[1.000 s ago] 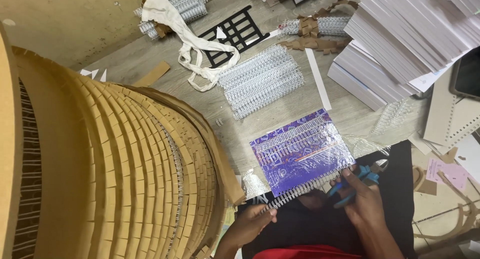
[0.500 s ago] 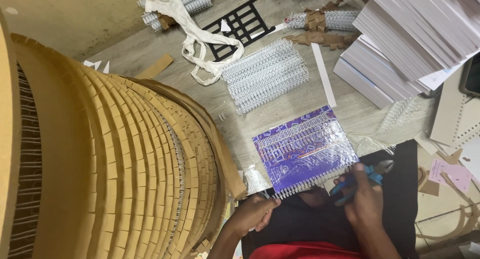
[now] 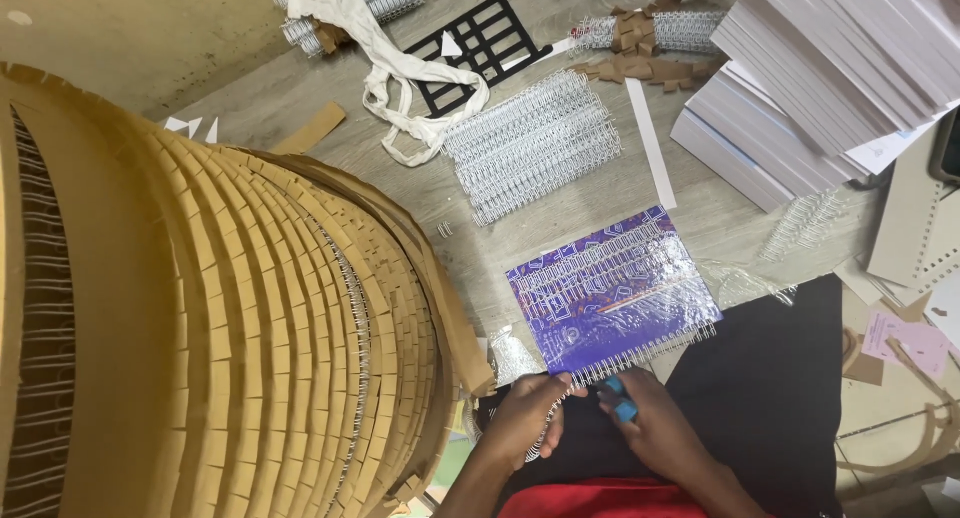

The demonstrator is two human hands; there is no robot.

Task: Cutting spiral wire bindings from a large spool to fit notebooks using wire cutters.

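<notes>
Purple notebook (image 3: 612, 290) flat on grey table (image 3: 560, 228), near person; long axis runs left-near to right-far, wire spine (image 3: 640, 353) on near edge. Left hand (image 3: 528, 416) pinches spine's left end. Right hand (image 3: 655, 433) closed around blue tool (image 3: 618, 398) at spine. Loose wire coils (image 3: 530, 143) farther away.

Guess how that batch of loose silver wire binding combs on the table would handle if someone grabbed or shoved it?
The wire binding combs look like thin open loops, so probably light and springy, easy to crush. They lie packed side by side, so a grab likely snags neighbours and lifts several. Being round in section, one could roll if pushed across the grey table, though the loop ends probably catch first.
</notes>
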